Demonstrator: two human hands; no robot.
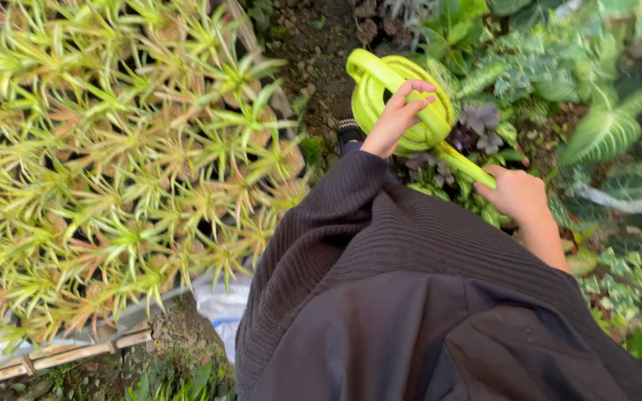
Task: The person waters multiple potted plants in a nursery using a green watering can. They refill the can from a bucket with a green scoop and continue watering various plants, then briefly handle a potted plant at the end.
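Note:
A lime-green plastic watering can (380,82) hangs in front of me over the plants, its spout (464,165) slanting down to the right. My left hand (397,115), coming out of a dark ribbed sleeve, has its fingers curled over the can's top handle. Lower right, my right hand (516,194) is closed around the end of the spout, with the forearm bare. My dark garment fills the lower middle of the view and hides the ground below me.
A dense bed of spiky yellow-green plants (113,148) fills the left. A bare dirt strip (313,52) runs ahead, with my shoe (348,132) on it. Broad variegated leafy plants (596,126) crowd the right. A white plastic bag (221,308) and wooden edging (76,353) lie lower left.

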